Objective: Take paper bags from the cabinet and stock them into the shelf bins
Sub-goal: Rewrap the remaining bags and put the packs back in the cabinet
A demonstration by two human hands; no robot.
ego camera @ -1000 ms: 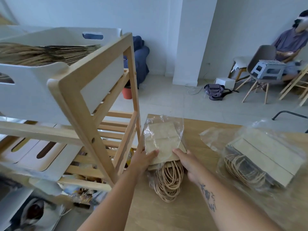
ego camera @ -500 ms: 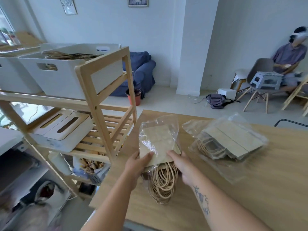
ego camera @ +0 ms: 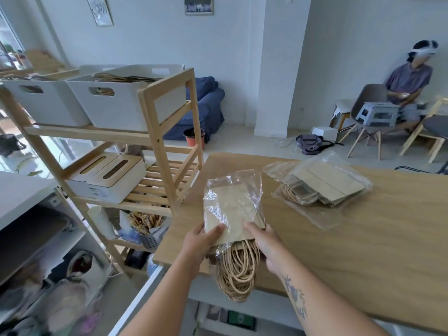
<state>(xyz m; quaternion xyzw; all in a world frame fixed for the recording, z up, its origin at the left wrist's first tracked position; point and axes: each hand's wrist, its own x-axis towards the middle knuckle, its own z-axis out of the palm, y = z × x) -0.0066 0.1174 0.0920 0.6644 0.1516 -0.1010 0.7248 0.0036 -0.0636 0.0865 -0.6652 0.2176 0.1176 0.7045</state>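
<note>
A pack of brown paper bags (ego camera: 231,209) in clear plastic wrap lies at the near left corner of the wooden table (ego camera: 363,238), its twine handles (ego camera: 238,270) spilling toward me. My left hand (ego camera: 202,241) grips the pack's left side and my right hand (ego camera: 264,243) grips its right side. A second wrapped pack of paper bags (ego camera: 320,187) lies further right on the table. Two white bins (ego camera: 109,103) holding paper bags stand on the top of the wooden shelf (ego camera: 167,151) to the left.
Two white tissue boxes (ego camera: 114,173) sit on the shelf's middle level, and a grey basket (ego camera: 150,236) lower down. An open white cabinet (ego camera: 36,238) is at the near left. A person sits on a chair (ego camera: 371,110) at the far right.
The view has pulled back and up, so the shelf and bins look farther away. Both hands stay on the same pack, which has hardly moved on the table.
</note>
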